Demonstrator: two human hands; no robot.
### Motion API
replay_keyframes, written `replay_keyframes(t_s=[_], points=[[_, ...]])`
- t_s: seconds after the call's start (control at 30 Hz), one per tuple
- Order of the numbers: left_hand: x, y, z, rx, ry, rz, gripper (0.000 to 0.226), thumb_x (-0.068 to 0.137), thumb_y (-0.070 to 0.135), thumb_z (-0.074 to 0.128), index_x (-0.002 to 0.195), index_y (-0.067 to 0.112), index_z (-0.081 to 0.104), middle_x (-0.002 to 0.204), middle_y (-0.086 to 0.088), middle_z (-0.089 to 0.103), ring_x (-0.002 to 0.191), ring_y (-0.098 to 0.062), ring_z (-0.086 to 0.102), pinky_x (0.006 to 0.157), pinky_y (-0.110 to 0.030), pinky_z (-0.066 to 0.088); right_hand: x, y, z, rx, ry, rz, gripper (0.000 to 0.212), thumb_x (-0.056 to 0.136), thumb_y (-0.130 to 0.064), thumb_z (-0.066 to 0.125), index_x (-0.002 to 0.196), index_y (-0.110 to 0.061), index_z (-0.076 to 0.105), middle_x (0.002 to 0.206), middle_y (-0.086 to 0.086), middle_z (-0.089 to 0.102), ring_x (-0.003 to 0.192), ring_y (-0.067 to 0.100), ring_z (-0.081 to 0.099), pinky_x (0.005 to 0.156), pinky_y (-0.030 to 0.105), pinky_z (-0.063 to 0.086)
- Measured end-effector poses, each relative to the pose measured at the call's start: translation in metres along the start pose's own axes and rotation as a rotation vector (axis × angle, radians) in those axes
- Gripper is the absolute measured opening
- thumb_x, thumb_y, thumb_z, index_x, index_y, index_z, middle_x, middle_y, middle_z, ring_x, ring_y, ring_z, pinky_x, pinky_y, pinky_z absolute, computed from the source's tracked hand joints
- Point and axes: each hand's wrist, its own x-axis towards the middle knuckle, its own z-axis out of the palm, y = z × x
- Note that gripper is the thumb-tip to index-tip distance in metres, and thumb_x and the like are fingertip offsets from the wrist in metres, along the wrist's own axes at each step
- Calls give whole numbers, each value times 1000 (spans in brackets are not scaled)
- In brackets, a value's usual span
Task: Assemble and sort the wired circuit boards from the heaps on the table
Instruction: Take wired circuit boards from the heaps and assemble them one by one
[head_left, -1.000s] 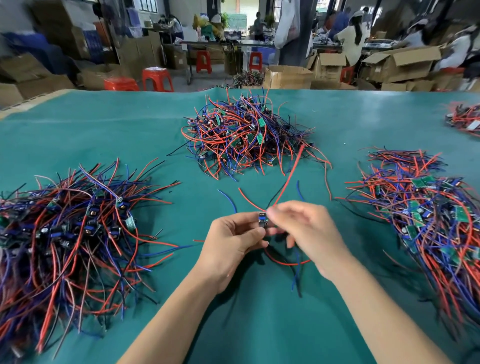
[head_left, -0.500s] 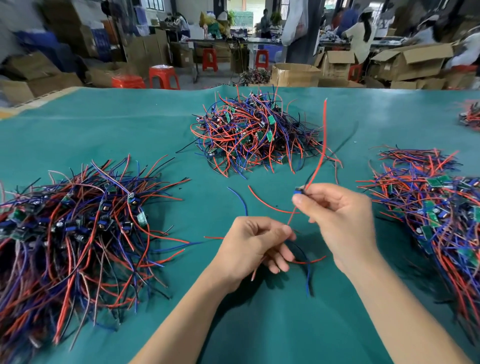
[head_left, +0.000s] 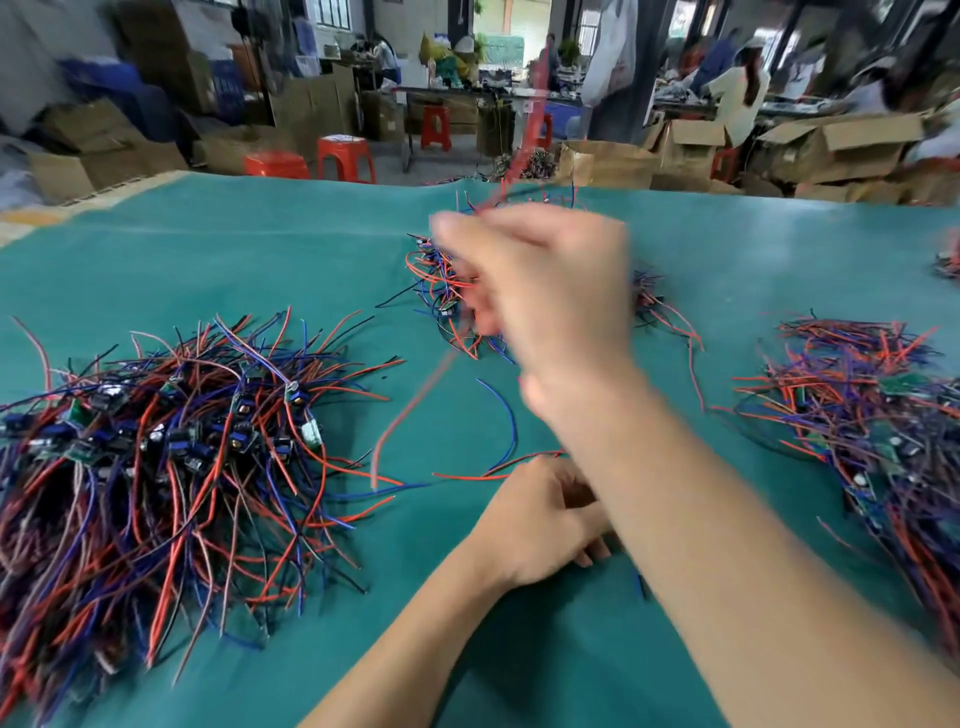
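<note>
Red wire (head_left: 410, 410), motion-blurred, hangs from the raised right hand (head_left: 545, 291) and also streaks upward above it; the board it belongs to is not visible inside the grip. Right hand is blurred, fingers curled and pinching the wire, held up in front of the far heap (head_left: 447, 291) of wired boards. Left hand (head_left: 540, 525) rests low on the green table cloth (head_left: 260, 249), fingers curled under; partly hidden by the right forearm, so cannot tell if it holds anything. Loose blue wire (head_left: 504, 410) and a loose red wire (head_left: 493, 473) lie on the cloth just beyond the left hand. Big left heap (head_left: 156, 457) of red, blue, black wires with small boards. Right heap (head_left: 883, 436) similar, with green boards. Orange stools (head_left: 345, 156) and cardboard boxes (head_left: 841, 145) beyond the table.
</note>
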Motion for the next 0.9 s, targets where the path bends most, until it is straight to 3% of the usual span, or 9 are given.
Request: replay_keyframes(t_s=[0.07,0.13,0.23,0.27,0.37,0.5,0.73,0.83,0.9], points=[[-4,0,-3,42,50,32,31,67,32,54,74,8,70,78,-1,75,74,-3,68,66,-3,47,9,-3,44,-180,-154,-34,49,79,-44,81,56,-4,66,54,20,58,55,36,62,53,49,54],[-4,-2,-3,67,56,22,41,70,29,55,94,0,74,88,-6,75,89,-20,67,65,1,41,26,6,71,-464,-286,-24,62,81,-58,74,50,-10,50,48,6,47,56,30,56,49,35,43],[0,-4,-1,-39,32,24,24,64,31,53,71,11,63,70,23,70,70,-4,67,66,-12,52,52,50,78,-855,-419,43,36,88,-43,65,73,-10,59,87,11,64,90,32,64,69,30,46],[2,-6,-1,-12,35,34,19,67,26,55,74,10,63,73,17,73,71,-5,69,67,-20,56,55,69,71,-934,-455,72,24,88,-33,64,91,-10,68,105,14,67,103,34,66,79,32,51],[4,-8,-2,7,52,50,26,76,-2,51,80,15,70,77,-8,74,68,-23,69,64,-42,59,53,117,48,-1081,-622,177,44,93,-26,59,136,-16,57,141,13,48,115,36,62,95,40,53],[5,-8,-2,-8,20,7,28,64,9,44,59,28,64,55,6,64,47,-12,58,51,-27,50,53,143,34,-1089,-591,215,40,93,-27,59,130,-12,61,139,12,54,117,35,61,93,37,50],[12,-15,-5,-188,104,-73,16,91,-7,49,93,-7,65,81,-23,69,56,-16,60,51,-24,53,58,133,5,-916,-471,274,14,86,-8,64,95,2,68,77,18,67,66,33,69,64,36,59],[14,-14,-7,-309,180,-97,16,93,-10,48,102,-11,62,78,-18,65,55,-16,60,50,-23,53,57,125,-18,-577,-383,390,31,85,-4,73,112,10,68,93,32,68,63,24,58,46,29,44],[15,-12,-8,-410,236,-104,18,93,-11,48,108,-11,58,80,-17,63,56,-16,62,51,-23,54,52,119,-38,-424,-365,464,30,87,-4,74,115,2,71,90,21,69,61,16,55,43,24,37]])
